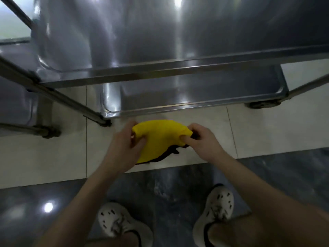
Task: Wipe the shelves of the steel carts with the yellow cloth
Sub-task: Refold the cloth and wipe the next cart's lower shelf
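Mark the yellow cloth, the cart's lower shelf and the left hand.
yellow cloth (160, 139), head view, middle of its yellow face.
lower shelf (204, 93), head view, bare steel tray floor.
left hand (122, 148), head view, back of the hand.

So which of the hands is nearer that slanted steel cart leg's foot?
Left. The left hand grips the yellow cloth just right of the foot; the right hand grips its far end.

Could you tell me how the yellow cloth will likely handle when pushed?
Probably floppy: the yellow cloth sags and bunches between the left hand and right hand. Likely light, since pinches at its ends hold it up.
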Motion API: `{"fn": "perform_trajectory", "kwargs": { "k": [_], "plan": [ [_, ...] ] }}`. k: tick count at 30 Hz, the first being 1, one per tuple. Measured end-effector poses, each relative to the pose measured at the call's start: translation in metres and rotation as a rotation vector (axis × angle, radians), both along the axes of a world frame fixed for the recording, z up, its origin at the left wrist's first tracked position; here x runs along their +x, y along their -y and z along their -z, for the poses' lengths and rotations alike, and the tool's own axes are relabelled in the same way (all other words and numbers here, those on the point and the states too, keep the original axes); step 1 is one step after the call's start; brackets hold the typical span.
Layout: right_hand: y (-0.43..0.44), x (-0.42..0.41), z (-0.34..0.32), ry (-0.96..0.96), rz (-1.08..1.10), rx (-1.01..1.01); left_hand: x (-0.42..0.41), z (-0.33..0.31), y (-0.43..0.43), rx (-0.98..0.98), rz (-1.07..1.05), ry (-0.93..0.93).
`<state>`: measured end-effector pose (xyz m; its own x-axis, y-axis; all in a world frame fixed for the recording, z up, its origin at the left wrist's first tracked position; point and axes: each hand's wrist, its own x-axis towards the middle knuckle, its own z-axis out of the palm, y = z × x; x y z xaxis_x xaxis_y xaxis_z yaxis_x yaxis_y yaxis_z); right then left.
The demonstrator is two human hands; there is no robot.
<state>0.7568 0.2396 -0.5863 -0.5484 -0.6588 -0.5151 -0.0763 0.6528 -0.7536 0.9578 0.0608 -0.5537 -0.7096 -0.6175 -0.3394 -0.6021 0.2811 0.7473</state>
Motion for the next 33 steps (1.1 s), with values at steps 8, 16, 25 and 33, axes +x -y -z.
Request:
{"fn": "perform_trajectory", "kwargs": {
  "k": [8,16,25,33],
  "plan": [
    [-0.076,0.062,-0.168,0.112,0.006,0.038,-0.011,-0.15,-0.071,0.159,-0.071,0.114],
    [-0.089,0.035,-0.376,0.042,0.012,-0.112,-0.056,-0.36,-0.113,0.603,-0.244,-0.119],
    [-0.131,-0.054,-0.482,0.112,0.097,-0.215,-0.118,-0.469,-0.16,0.093,0.079,-0.063],
    [-0.24,-0.139,-0.525,-0.24,-0.016,-0.057,-0.119,-0.529,-0.177,-0.184,0.093,0.125]
  ]
}}
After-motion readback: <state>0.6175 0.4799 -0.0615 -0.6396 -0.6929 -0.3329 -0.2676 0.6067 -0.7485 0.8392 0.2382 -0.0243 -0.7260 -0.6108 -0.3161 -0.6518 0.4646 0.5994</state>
